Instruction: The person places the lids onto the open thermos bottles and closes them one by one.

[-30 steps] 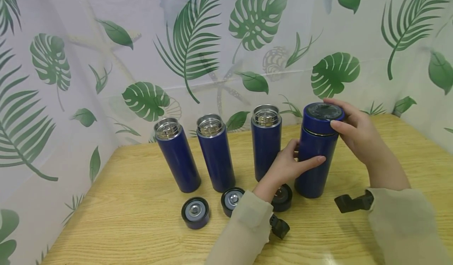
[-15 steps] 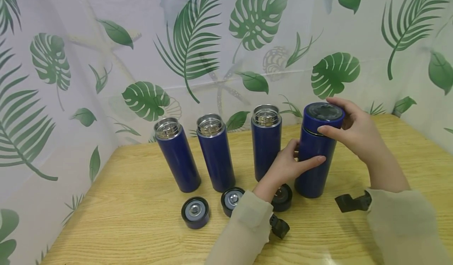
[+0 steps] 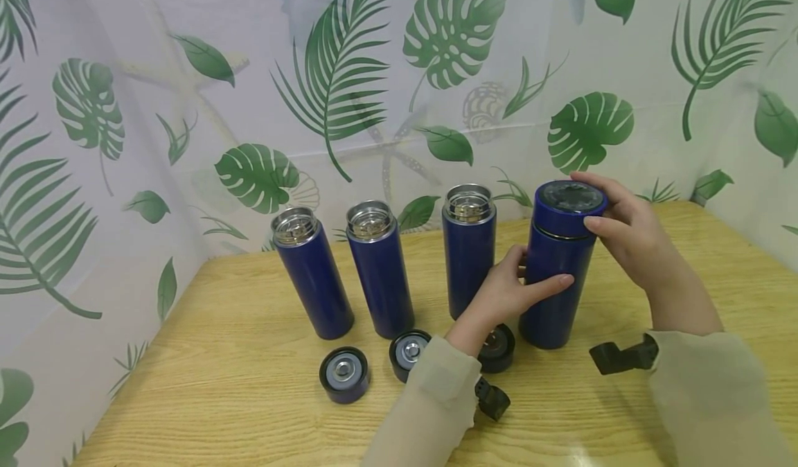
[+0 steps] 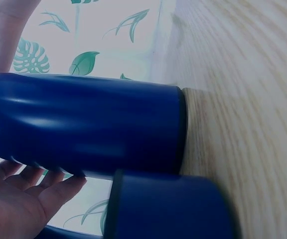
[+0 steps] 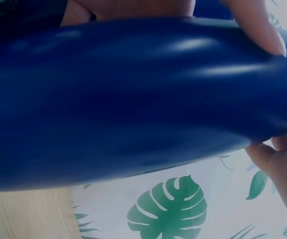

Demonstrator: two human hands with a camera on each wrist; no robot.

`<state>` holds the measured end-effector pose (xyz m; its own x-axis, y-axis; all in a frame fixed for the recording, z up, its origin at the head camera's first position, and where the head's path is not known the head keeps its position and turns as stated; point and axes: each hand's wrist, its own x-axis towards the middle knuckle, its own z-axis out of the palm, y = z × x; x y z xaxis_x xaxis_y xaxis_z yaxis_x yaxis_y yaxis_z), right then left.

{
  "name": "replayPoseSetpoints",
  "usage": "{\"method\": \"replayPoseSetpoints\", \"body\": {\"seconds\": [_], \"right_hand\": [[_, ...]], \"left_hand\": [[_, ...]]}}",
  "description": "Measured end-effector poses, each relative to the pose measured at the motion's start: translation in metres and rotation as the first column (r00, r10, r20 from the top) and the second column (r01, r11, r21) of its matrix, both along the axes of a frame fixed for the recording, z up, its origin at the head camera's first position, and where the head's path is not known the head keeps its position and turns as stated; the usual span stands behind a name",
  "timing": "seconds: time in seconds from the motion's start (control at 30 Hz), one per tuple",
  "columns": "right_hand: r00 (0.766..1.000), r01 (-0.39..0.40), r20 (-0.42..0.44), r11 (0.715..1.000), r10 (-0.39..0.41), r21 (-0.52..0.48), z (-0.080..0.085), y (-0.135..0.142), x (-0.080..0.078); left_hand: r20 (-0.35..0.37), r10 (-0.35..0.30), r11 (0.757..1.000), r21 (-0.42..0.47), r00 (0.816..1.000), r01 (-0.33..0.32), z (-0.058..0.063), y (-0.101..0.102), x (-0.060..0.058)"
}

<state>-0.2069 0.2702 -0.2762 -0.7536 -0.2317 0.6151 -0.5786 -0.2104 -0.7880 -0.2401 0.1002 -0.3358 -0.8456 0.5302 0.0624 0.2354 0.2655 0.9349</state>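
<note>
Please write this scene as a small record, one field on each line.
Left hand: holds the rightmost bottle by its body
Right hand: grips that bottle's lid
Tightness of lid: cannot be told
Open bottles: three, upright, left of the held one
Loose lids: three, on the table; two partly hidden by the left arm
Backdrop: white, printed with green leaves

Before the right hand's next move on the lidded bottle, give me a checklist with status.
1. Lidded bottle upright on the table: ok.
2. Left hand grip round its body: ok.
3. Right hand grip on its lid: ok.
4. Lid thread released: cannot tell; the lid sits on the bottle.
5. Other three bottles standing, lids off: ok.
6. All three loose lids fully visible in head view: not ok; the left arm partly hides two.
</note>
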Motion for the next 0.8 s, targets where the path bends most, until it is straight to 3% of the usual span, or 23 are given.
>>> {"method": "replayPoseSetpoints", "body": {"seconds": [0.2,0.3,0.37,0.5,0.6,0.63,0.73,0.8], "right_hand": [[0.996,0.089,-0.003,0.99,-0.09,0.111,0.0013,0.0024,0.0017],[0.985,0.167,0.013,0.973,-0.171,0.16,0.0031,0.001,0.0029],[0.965,0.253,0.013,0.94,-0.263,0.228,0.005,-0.0011,0.0037],[0.903,0.401,-0.01,0.836,-0.429,0.375,0.009,-0.0058,0.0042],[0.885,0.43,-0.015,0.806,-0.465,0.408,0.01,-0.0072,0.0041],[0.887,0.428,-0.016,0.809,-0.461,0.403,0.0094,-0.007,0.0038],[0.938,0.333,-0.001,0.898,-0.347,0.287,0.0063,-0.0041,0.003],[0.973,0.226,-0.003,0.957,-0.229,0.184,0.0034,-0.001,0.0021]], "left_hand": [[-0.002,-0.007,1.0,0.007,1.0,0.007,0.0,-0.0005,0.0005],[-0.004,-0.013,1.0,0.011,1.0,0.013,0.0002,-0.0004,0.0006],[-0.004,-0.016,1.0,0.013,1.0,0.016,0.0002,-0.0004,0.0005],[-0.007,-0.017,1.0,0.015,1.0,0.017,0.0001,-0.0003,0.0003],[-0.009,-0.015,1.0,0.014,1.0,0.015,0.0001,-0.0002,0.0003],[-0.009,-0.014,1.0,0.014,1.0,0.015,0.0,-0.0002,0.0003],[-0.007,-0.012,1.0,0.015,1.0,0.013,-0.0003,-0.0003,0.0005],[-0.003,-0.011,1.0,0.017,1.0,0.011,-0.0006,-0.0004,0.0006]]}}
